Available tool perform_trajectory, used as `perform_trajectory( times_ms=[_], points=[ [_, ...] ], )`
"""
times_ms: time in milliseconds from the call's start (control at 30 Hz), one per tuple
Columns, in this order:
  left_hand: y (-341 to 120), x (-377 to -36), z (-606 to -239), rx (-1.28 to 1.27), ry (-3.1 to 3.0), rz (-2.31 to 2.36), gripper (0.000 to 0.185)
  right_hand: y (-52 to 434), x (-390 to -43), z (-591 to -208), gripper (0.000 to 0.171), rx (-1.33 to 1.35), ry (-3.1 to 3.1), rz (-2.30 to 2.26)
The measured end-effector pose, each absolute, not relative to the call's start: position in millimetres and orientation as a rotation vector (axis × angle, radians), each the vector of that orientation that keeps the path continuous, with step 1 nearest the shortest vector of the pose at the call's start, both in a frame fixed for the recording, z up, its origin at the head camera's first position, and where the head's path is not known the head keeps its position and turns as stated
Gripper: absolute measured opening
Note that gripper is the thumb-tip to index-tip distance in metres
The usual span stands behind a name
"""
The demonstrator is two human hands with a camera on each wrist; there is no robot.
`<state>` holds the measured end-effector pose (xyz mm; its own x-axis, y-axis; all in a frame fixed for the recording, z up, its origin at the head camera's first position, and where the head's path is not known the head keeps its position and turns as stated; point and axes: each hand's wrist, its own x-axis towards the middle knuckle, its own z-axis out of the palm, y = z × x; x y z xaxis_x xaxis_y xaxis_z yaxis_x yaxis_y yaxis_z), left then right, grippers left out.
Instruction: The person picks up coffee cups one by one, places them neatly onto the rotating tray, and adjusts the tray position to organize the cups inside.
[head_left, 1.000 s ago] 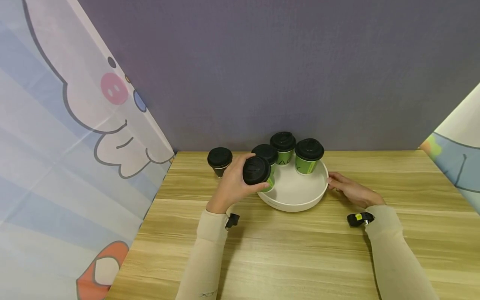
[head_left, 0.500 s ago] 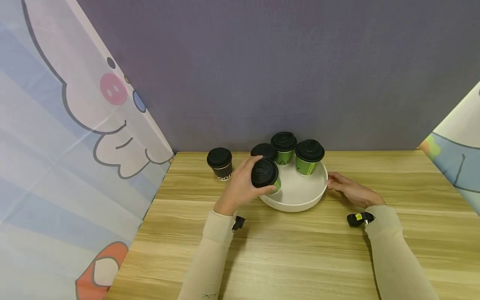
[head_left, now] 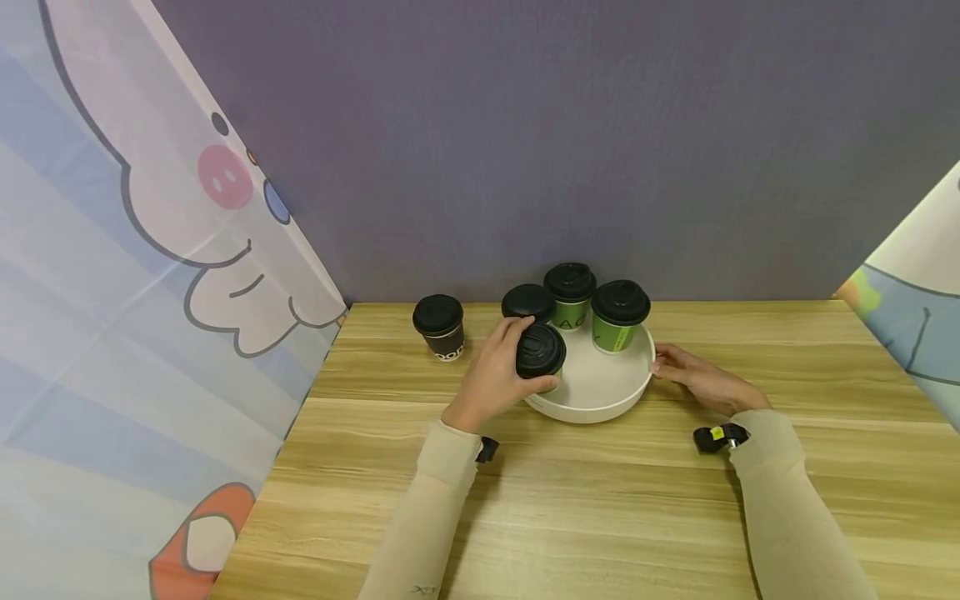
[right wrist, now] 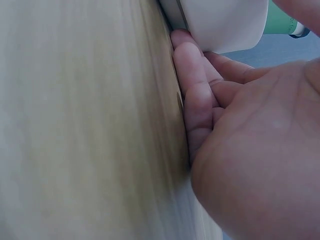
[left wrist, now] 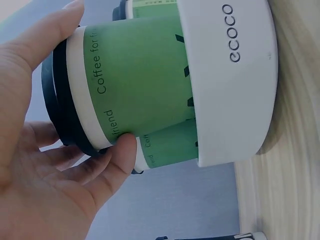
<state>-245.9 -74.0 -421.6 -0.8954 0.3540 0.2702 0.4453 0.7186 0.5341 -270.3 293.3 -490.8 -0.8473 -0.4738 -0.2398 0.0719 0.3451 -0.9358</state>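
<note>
My left hand (head_left: 519, 367) grips a green paper cup with a black lid (head_left: 542, 351) at the near left inside a round white tray (head_left: 592, 410). In the left wrist view the cup (left wrist: 145, 80) sits low behind the tray wall marked "ecoco" (left wrist: 235, 75), with my thumb (left wrist: 122, 150) on its side. Three more lidded cups (head_left: 619, 312) stand at the tray's back. My right hand (head_left: 690, 377) lies on the table with straight fingers (right wrist: 197, 100) against the tray's right wall (right wrist: 220, 25).
A black lidded cup (head_left: 438, 327) stands alone on the wooden table (head_left: 600, 500), left of the tray. A purple wall rises just behind. Cartoon-printed cloth (head_left: 135, 292) hangs at the left, and more at the right edge.
My left hand has carried the green cup rightward and down into the tray's near left part. The right hand has stayed at the tray's side.
</note>
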Motion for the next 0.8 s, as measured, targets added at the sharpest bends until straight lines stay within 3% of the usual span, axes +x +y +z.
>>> perform_trajectory(
  times_ms=[800],
  points=[
    [-66.2, -247.7, -433.2, -0.581, -2.753, -0.890, 0.095, 294.2, -271.1, -495.1, 0.072, -0.429, 2.213, -1.492]
  ],
)
